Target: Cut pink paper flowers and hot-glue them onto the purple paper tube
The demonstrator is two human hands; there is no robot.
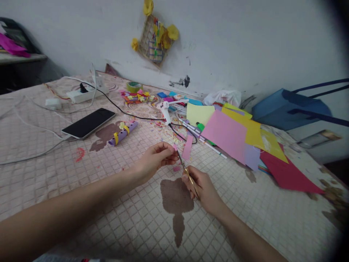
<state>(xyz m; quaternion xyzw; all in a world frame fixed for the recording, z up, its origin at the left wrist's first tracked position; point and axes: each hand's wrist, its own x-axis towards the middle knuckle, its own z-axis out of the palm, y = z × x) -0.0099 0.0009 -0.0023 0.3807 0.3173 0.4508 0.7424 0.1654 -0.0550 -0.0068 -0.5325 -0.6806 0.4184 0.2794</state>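
My right hand (200, 185) is closed round the golden handles of a pair of scissors (191, 180), whose dark blades point up and left. Between the fingertips of my left hand (160, 154) is a small pink paper piece (175, 146), close against the blade tips. A pink paper strip (187, 147) lies on the cloth just beyond the scissors, and a pink scrap (176, 169) rests under my left fingers. Farther left lies a purple paper roll (123, 134) with yellow bands and a small pale yellow flower.
A white glue gun (165, 112) with a black cord stands beyond my hands. Coloured paper sheets (226, 134) spread to the right, near a blue bag (290, 109). At left are a phone (89, 123) on a cable, a power strip (87, 94) and green tape (134, 86).
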